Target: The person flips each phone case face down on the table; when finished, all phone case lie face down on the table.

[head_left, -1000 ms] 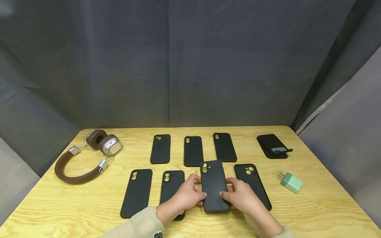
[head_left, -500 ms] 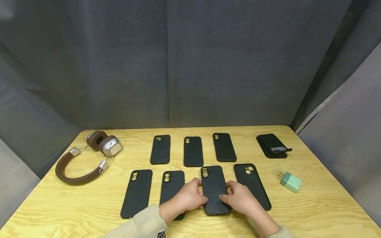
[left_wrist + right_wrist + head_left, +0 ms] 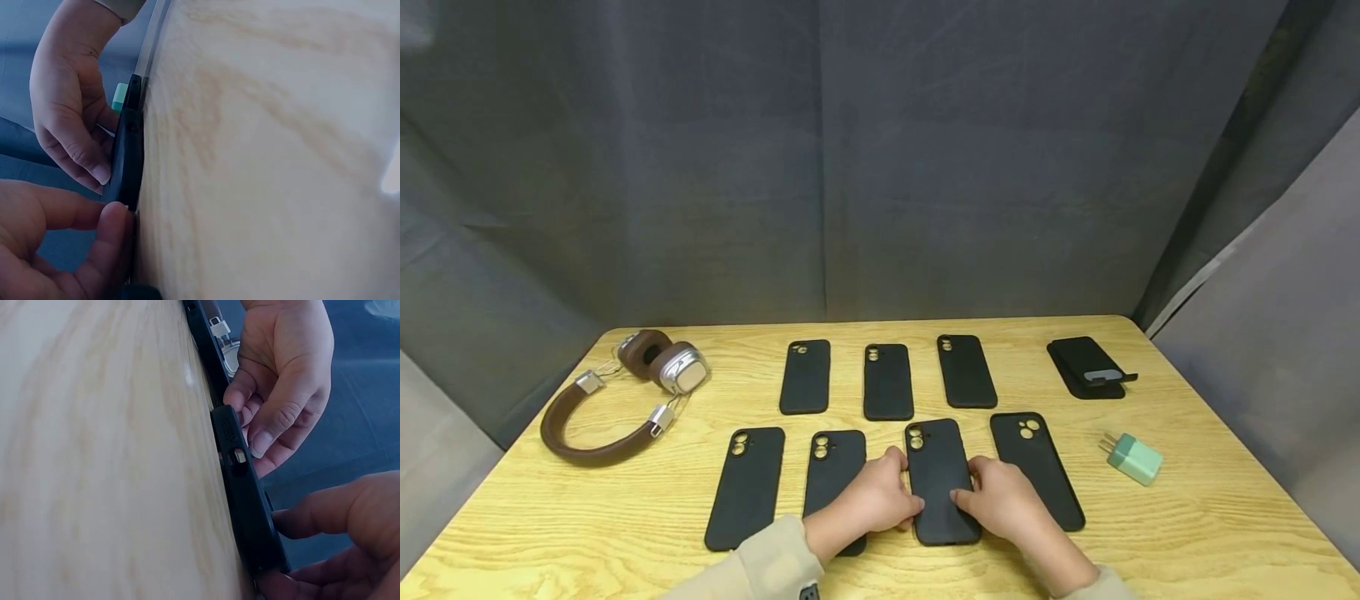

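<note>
A black phone case (image 3: pixel 942 479), its camera cutouts at the upper left, lies back up on the wooden table. My left hand (image 3: pixel 880 497) grips its left edge, thumb on the back. On the opposite edge my right hand (image 3: pixel 1003 498) holds it the same way. The left wrist view shows the case (image 3: pixel 129 156) edge-on, low against the tabletop. In the right wrist view, a port cutout shows in the bottom end of the case (image 3: pixel 247 500). Fingertips under the edges are partly hidden.
Black phone cases flank this one: two to the left (image 3: pixel 747 483) (image 3: pixel 837 467), one to the right (image 3: pixel 1037 467). Three more (image 3: pixel 805 379) form a back row. Brown headphones (image 3: pixel 598 454) lie left; a green charger (image 3: pixel 1135 460) and a black folding stand (image 3: pixel 1084 365) lie right.
Both hands have lowered the phone case toward me onto the table, so it now sits slightly nearer and apart from the back row. The other things have not moved.
</note>
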The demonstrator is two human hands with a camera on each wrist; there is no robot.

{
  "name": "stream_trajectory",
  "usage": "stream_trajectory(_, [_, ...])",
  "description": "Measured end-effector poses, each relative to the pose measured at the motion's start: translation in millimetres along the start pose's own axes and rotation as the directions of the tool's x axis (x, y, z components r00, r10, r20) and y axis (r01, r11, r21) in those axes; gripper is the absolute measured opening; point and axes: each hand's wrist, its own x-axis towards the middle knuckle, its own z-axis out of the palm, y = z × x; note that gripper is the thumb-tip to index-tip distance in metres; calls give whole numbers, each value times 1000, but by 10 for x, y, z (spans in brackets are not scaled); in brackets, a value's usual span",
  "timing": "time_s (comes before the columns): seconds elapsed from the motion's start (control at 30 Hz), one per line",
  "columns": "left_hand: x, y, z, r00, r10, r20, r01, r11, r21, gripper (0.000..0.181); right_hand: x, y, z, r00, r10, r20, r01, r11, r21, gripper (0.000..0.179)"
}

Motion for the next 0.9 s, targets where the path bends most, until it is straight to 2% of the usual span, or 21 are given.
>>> stream_trajectory(0.27, [4,6,5,1000,3,-11,-3,1000,10,38,10,-3,18,1000,7,-12,-7,999,-41,45])
stream_trajectory(0.47, [5,-21,6,1000,4,-9,-4,1000,-20,39,3,0,26,1000,5,-18,-6,1000,-27,47])
stream_trajectory(0.7, [6,-30,-102,999,-33,25,34,999,-38,39,-20,-1,-16,1000,9,-7,-9,1000,8,46])
stream_trajectory(0.9, [24,10,-194,999,21,26,-20,998,-52,39,-63,34,-147,1000,15,-12,-15,999,47,50])
